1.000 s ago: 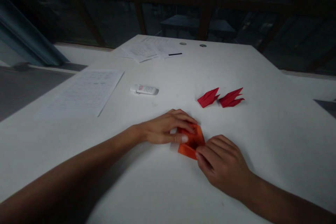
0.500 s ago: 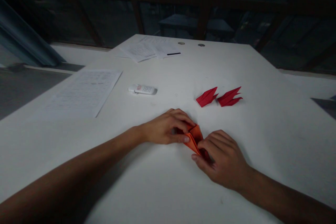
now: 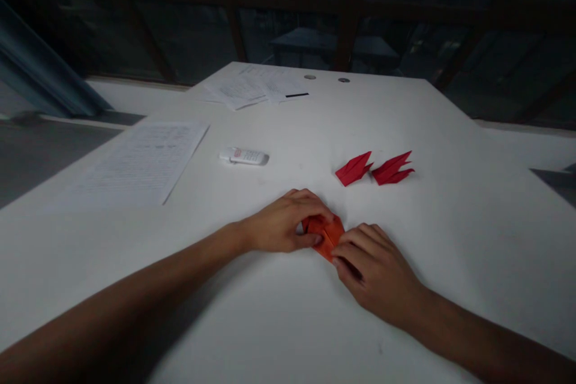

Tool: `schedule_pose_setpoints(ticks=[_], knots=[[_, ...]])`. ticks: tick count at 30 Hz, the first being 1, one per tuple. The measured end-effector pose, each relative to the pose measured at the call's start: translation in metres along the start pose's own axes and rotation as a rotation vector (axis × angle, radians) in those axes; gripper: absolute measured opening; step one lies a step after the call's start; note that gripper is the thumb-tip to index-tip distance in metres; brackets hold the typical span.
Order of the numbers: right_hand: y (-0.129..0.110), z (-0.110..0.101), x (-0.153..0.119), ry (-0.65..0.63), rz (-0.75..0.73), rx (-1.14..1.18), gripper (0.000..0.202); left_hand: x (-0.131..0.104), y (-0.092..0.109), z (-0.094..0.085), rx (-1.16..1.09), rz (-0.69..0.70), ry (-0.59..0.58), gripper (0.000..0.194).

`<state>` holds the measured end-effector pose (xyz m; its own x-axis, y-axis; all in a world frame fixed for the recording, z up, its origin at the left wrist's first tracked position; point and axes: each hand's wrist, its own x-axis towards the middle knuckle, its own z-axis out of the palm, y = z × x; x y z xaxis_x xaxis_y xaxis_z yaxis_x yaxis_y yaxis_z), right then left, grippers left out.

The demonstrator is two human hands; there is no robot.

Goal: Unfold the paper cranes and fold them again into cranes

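Note:
A piece of orange origami paper (image 3: 327,237), folded and lying nearly flat, is on the white table between my hands. My left hand (image 3: 294,222) grips its left side, fingers curved over the far edge and thumb on the near part. On the lower right edge of the paper, my right hand (image 3: 373,264) pinches with thumb and fingers together; its fingertips hide that corner. Beyond my right hand sit two red folded paper cranes, the left crane (image 3: 354,169) and the right crane (image 3: 393,170), side by side with pointed ends up to the right.
A white tube-like object with printing (image 3: 243,156) lies left of the cranes. Printed sheets (image 3: 139,162) are at the left edge, and more papers (image 3: 252,89) with a dark strip (image 3: 297,95) lie at the back. Two round discs (image 3: 344,80) sit near the far edge.
The orange paper's open pocket has been pressed down and now looks flatter. My right hand's index finger has come out of the fold, and its fingertips now pinch the edge.

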<state>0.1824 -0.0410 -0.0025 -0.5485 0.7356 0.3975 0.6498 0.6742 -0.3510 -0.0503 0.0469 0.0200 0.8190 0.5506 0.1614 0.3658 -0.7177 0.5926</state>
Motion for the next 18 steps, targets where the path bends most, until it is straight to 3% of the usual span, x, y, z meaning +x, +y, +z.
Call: schedule_pose_setpoints(ticks=[6, 9, 13, 18], knots=[[-0.002, 0.001, 0.000, -0.017, -0.052, -0.031, 0.012, 0.001, -0.001, 0.003, 0.042, 0.070, -0.014, 0.014], [-0.004, 0.000, -0.001, -0.033, -0.087, -0.062, 0.013, 0.001, 0.001, 0.006, 0.103, 0.035, 0.034, 0.024], [-0.011, 0.000, -0.003, -0.055, -0.123, -0.097, 0.012, 0.000, 0.004, 0.008, 0.246, -0.122, 0.186, 0.053], [-0.017, 0.002, -0.006, -0.071, -0.154, -0.055, 0.016, -0.001, 0.005, 0.010, 0.262, -0.154, 0.129, 0.046]])
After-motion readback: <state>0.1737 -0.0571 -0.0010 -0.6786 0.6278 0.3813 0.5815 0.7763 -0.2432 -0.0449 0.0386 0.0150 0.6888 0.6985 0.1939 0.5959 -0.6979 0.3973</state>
